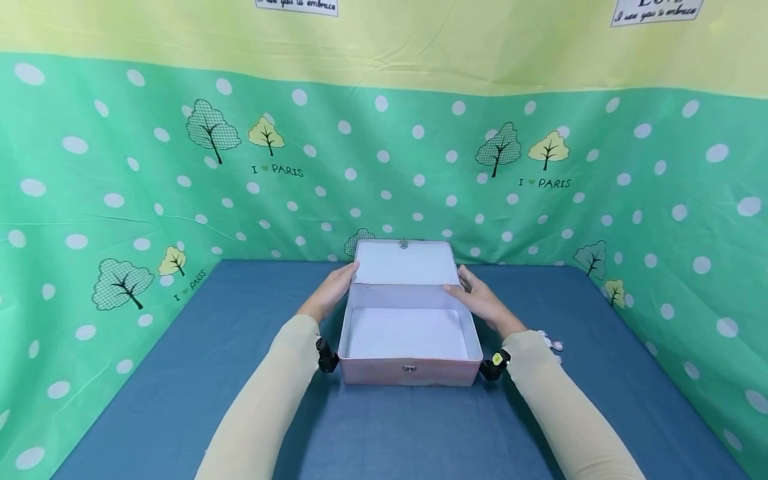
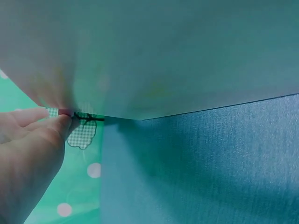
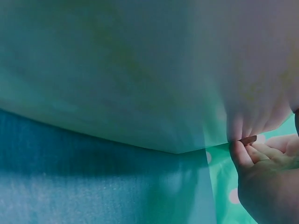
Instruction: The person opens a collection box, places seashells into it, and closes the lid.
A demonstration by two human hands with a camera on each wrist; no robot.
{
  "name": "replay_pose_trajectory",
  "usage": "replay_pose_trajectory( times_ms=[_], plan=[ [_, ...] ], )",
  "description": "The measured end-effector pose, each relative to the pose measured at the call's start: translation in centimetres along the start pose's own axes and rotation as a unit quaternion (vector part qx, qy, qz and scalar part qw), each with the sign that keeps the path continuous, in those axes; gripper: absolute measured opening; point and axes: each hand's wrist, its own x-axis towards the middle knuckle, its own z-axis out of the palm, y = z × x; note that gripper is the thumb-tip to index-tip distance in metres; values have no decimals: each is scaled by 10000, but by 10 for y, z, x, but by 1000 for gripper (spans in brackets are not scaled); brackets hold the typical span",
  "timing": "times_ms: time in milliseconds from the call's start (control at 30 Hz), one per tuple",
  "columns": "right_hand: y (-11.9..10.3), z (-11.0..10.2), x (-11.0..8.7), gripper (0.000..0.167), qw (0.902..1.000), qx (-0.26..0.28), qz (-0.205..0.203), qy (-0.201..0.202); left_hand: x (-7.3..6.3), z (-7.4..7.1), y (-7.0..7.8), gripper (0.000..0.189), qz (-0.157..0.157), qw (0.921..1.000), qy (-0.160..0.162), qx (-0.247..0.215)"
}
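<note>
A pink hinged box [image 1: 378, 373] with a pale, bare interior stands on the table, its front facing me. Its lid [image 1: 405, 263] is raised at the back, showing a white inner face and a small metal clasp [image 1: 404, 245] at the top edge. At the lid's left edge, my left hand [image 1: 332, 290] holds on with its fingertips. My right hand [image 1: 483, 303] grips the opposite edge, thumb near the hinge corner and fingers partly hidden behind the lid. Both wrist views show the box's shiny side wall [image 2: 177, 56] up close, with thumb and fingers meeting at the lid's edge.
A blue cloth [image 1: 210, 373] covers the table. Green and yellow printed fabric [image 1: 384, 160] hangs along the back and both sides, close behind the raised lid. A catch [image 1: 409, 369] sits on the box's front wall.
</note>
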Motion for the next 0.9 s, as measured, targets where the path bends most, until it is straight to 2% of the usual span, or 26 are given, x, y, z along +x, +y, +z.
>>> replay_pose_trajectory(
  times_ms=[233,567,900],
  plan=[
    [-1,0,-2,94,9999,4,145,-28,-2,1,-1,84,-132,9990,41,435],
    [0,-7,-9,88,9996,-233,86,-108,-7,-1,2,87,-114,9976,-30,685],
    [0,-15,-21,82,9982,-557,76,-185,-20,-10,4,89,-52,9931,-145,1165]
  ],
)
